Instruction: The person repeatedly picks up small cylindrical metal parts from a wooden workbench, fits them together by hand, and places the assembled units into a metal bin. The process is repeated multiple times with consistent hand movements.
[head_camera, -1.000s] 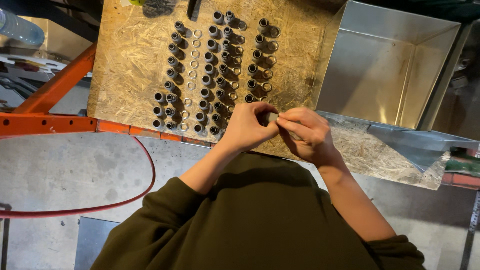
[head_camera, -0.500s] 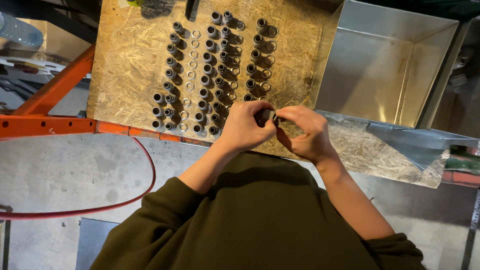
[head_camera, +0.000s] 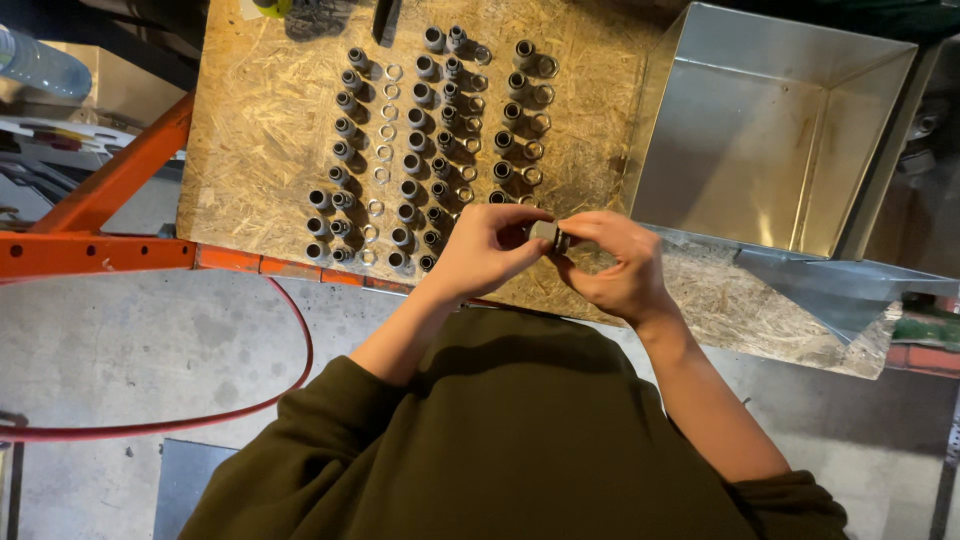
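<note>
My left hand (head_camera: 487, 245) and right hand (head_camera: 615, 262) pinch one small metal fitting (head_camera: 548, 235) between closed fingers, over the desk (head_camera: 260, 150) near the fitting rows (head_camera: 425, 140); a steel bin (head_camera: 760, 140) sits right.

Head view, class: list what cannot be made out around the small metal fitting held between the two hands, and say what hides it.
- Metal fitting: mostly covered by fingertips of the left hand and right hand; its shape is unclear.
- Rows of fittings and rings: too small to tell threads.
- Dark tool: cut off by the top edge.
- Metal bin: right wall partly cut off by the frame corner.
</note>
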